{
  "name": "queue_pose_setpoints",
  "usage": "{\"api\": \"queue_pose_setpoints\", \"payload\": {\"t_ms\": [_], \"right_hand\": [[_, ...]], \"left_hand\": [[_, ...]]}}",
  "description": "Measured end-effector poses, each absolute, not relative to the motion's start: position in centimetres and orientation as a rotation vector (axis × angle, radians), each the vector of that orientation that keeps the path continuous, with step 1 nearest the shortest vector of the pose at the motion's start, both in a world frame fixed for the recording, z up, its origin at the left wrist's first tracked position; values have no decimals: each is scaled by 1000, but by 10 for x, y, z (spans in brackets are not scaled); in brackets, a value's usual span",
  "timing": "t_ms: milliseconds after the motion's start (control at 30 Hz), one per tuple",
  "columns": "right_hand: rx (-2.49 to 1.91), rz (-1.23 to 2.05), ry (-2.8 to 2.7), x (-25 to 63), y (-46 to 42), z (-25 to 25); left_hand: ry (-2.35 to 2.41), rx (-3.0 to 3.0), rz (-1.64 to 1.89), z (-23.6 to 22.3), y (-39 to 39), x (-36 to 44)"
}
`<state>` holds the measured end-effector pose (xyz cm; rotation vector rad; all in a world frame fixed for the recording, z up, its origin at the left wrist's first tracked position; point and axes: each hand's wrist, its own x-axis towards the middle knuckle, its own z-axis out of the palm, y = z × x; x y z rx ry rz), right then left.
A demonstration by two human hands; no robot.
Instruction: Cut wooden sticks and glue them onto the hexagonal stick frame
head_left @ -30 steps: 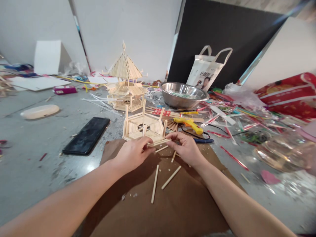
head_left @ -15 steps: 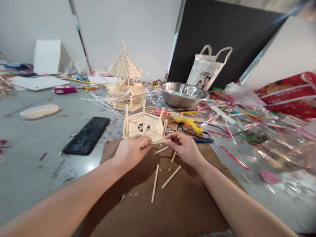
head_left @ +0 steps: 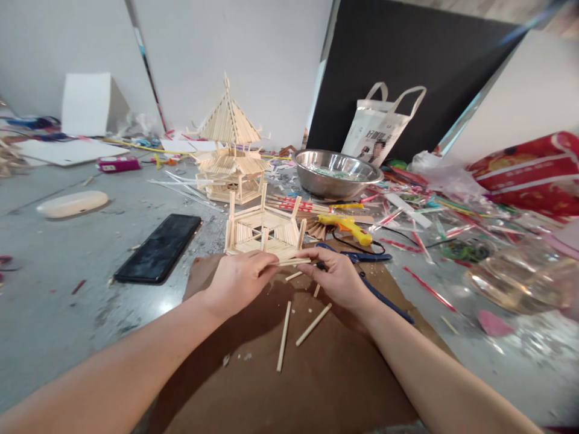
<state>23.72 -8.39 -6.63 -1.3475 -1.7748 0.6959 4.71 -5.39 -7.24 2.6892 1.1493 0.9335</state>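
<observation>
Thin wooden sticks lie crosswise between my two hands, their ends pinched on both sides. My left hand is closed on the left ends, and my right hand grips the right ends between thumb and fingers. How many sticks are held is hard to make out. Just beyond my fingers stands a six-sided stick frame with short upright posts. Blue-handled pliers lie beside and partly behind my right hand. Two loose sticks rest on the brown board below my hands.
A finished-looking stick pavilion stands behind the frame. To its right are a steel bowl and a yellow glue gun. A black phone lies at left. Plastic wrappers and a clear container clutter the right side.
My right hand has shifted its grip slightly, uncovering more of the blue pliers' handles. My left fingers now cover stick ends that showed before. The sticks remain between both hands.
</observation>
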Motion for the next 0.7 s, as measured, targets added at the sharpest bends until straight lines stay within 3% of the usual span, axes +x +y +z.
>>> {"api": "queue_pose_setpoints", "payload": {"t_ms": [700], "right_hand": [[-1330, 653, -1743, 236, -85, -66]], "left_hand": [[1038, 2784, 1029, -71, -55, 48]]}}
